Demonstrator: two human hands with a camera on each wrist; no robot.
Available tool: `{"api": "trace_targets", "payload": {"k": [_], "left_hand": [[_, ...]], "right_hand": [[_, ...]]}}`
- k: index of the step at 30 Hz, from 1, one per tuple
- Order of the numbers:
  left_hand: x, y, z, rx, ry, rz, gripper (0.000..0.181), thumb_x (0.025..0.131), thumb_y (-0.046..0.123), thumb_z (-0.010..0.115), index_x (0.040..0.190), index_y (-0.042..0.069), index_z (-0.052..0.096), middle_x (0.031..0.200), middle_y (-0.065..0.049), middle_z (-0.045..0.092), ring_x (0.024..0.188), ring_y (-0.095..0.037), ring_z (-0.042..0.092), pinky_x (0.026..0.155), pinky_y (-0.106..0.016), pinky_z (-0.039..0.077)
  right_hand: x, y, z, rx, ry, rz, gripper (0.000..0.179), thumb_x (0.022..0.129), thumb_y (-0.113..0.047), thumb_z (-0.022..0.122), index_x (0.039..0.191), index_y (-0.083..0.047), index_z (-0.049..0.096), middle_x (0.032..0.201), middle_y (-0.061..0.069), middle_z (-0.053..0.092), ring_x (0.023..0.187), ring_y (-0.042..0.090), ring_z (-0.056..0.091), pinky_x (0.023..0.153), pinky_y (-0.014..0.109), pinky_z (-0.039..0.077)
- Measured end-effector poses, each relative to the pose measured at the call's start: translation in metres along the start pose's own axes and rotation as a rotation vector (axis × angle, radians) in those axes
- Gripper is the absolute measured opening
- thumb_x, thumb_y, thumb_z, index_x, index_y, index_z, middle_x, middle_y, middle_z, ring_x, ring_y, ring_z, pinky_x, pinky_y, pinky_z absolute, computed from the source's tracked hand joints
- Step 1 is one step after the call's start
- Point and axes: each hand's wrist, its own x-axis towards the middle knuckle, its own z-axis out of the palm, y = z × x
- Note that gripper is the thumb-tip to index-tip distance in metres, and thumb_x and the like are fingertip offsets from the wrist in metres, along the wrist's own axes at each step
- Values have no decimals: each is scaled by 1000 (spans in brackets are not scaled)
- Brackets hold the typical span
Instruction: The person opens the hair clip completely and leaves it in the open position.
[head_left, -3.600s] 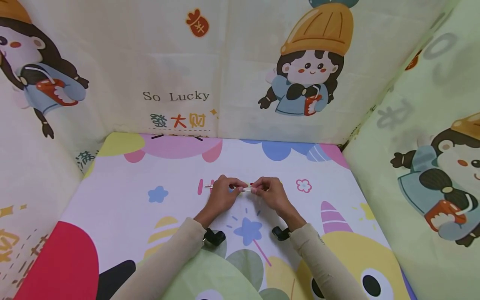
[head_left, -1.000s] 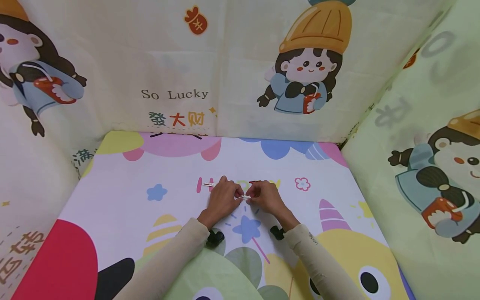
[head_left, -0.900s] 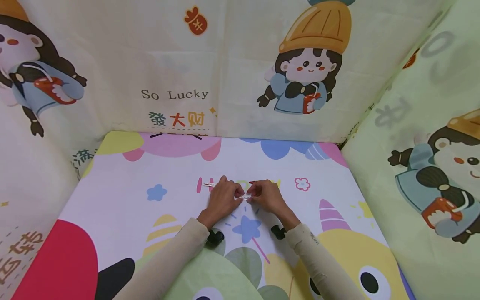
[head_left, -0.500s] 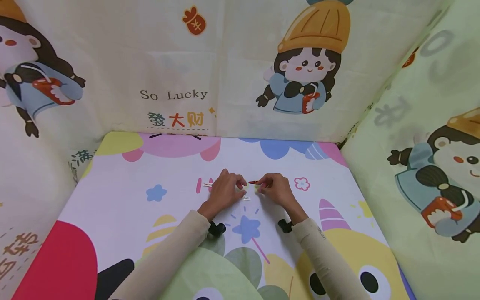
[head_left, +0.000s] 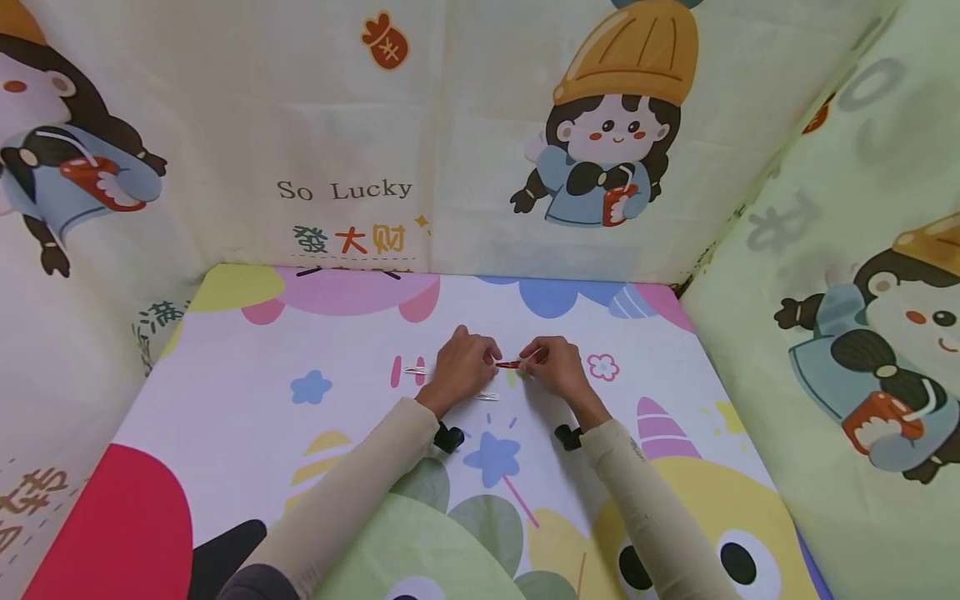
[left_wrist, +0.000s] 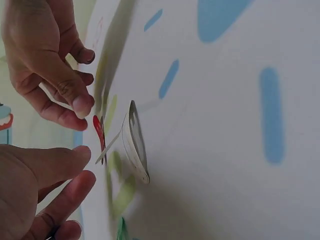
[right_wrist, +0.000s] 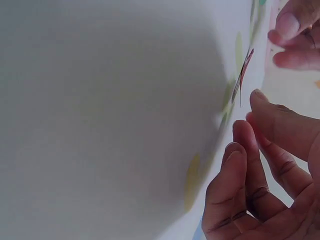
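A red snap hair clip (head_left: 507, 364) lies on the printed mat between my two hands. Just left of it is my left hand (head_left: 463, 367), thumb and forefinger parted with a gap between them in the left wrist view. At the clip's other end is my right hand (head_left: 557, 368), fingers loosely bent; the right wrist view shows its thumb tip (right_wrist: 258, 96) close to the clip with nothing pinched. A white snap hair clip (left_wrist: 135, 145), its inner tongue sprung away from the frame, lies nearer to me, below the left hand.
Left of my left hand lies another small pale clip-like piece (head_left: 415, 370). A green piece (left_wrist: 121, 229) shows at the lower edge of the left wrist view. The mat (head_left: 360, 433) carries cartoon prints, and printed cloth walls (head_left: 480, 150) stand behind and at both sides.
Both hands held the white clip a second ago; it now lies on the mat, let go. The right hand moved off right, and both hands shifted away from me to the red clip.
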Motion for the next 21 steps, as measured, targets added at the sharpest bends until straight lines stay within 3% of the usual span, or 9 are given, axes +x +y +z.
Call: {"api": "trace_targets", "payload": {"k": [7, 13, 21], "left_hand": [[12, 2, 9, 56, 19, 53, 12, 91, 16, 83, 102, 17, 82, 89, 1, 73, 94, -20, 51, 78, -34, 47], [14, 2, 14, 53, 10, 26, 7, 93, 14, 81, 99, 16, 83, 86, 1, 72, 93, -20, 48, 77, -32, 45], [12, 1, 16, 26, 1, 4, 5, 93, 14, 79, 96, 17, 83, 84, 2, 68, 92, -18, 47, 75, -30, 44]], "right_hand": [[7, -3, 5, -43, -29, 20, 8, 87, -12, 87, 92, -11, 81, 81, 7, 76, 75, 20, 62, 65, 28, 46], [4, -8, 6, -46, -34, 29, 7, 87, -9, 86, 85, -9, 80, 75, 5, 72, 74, 19, 58, 64, 28, 43], [4, -9, 8, -47, -43, 59, 6, 90, -9, 84, 89, -8, 78, 78, 6, 69, 75, 20, 57, 65, 28, 44]]}}
